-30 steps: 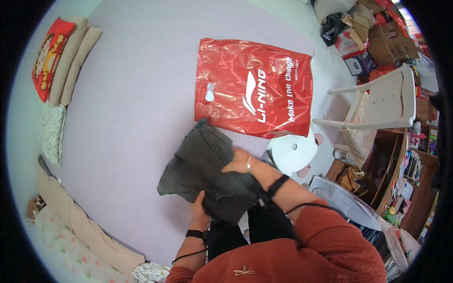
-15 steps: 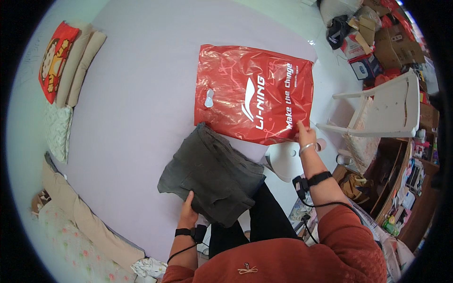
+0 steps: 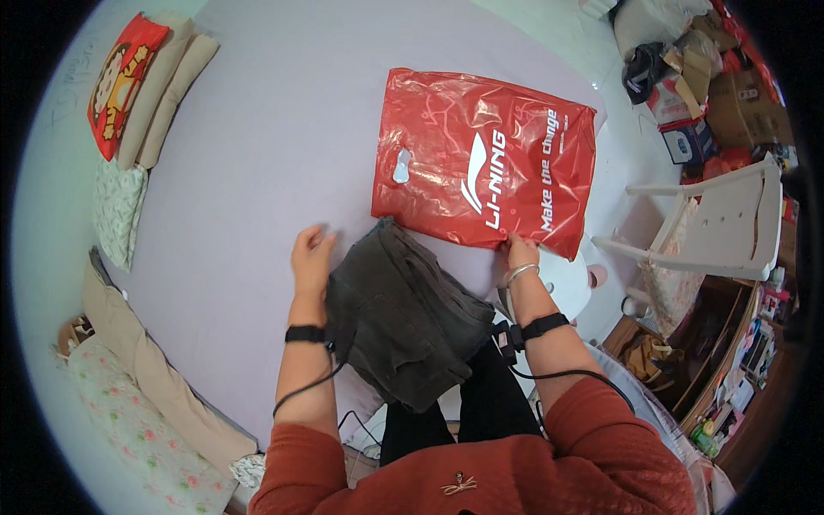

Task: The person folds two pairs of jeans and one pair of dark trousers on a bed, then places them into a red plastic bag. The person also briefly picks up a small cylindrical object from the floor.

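Note:
A red plastic bag (image 3: 438,112) with white print lies flat on the pale lilac bed sheet, its oval handle hole towards the left. My right hand (image 3: 521,253) pinches the near edge of this bag, right of its middle. Just nearer to me, a folded dark grey garment (image 3: 403,318) lies partly over my lap and the bed edge; its far corner meets the bag's near left corner. Beside the garment's left side my left hand (image 3: 312,257) hovers over the sheet, fingers loosely bent and apart, with nothing in them.
A white chair (image 3: 721,215) with a cushion stands at the right, beyond a round white stool (image 3: 562,287). Boxes (image 3: 738,107) pile up at the far right, above an open wooden cabinet (image 3: 687,343). Folded pillows (image 3: 163,103) lie along the bed's left side.
My left hand has let go of the garment's near left edge and moved farther away beside it. My right hand has shifted left along the bag's near edge.

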Demonstrator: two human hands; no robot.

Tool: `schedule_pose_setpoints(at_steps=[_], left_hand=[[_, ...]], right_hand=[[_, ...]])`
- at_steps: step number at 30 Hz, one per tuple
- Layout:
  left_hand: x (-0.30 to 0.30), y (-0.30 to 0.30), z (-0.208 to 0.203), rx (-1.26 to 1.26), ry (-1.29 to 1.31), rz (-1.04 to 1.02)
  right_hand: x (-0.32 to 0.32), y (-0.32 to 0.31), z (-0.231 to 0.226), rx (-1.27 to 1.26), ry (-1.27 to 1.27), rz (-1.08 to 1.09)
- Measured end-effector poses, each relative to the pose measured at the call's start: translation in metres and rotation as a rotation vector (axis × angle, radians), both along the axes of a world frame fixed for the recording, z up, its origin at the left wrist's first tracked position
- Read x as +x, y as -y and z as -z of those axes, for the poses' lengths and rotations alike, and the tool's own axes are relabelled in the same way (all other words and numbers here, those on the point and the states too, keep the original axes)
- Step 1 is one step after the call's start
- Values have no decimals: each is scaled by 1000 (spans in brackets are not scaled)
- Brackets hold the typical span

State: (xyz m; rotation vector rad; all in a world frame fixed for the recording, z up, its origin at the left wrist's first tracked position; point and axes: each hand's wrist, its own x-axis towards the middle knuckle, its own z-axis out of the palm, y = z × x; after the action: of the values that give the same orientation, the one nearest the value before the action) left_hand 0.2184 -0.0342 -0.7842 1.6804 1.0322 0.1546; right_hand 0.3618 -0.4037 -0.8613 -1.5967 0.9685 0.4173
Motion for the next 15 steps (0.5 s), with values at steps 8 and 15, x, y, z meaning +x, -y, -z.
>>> schedule_pose_setpoints(at_steps=[8, 15], left_hand=[[69, 22, -2, -239, -36, 21], [30, -3, -21, -563, 84, -205]], right_hand=[[65, -32, -126, -127, 905, -903], [83, -117, -242, 303, 966, -1186]])
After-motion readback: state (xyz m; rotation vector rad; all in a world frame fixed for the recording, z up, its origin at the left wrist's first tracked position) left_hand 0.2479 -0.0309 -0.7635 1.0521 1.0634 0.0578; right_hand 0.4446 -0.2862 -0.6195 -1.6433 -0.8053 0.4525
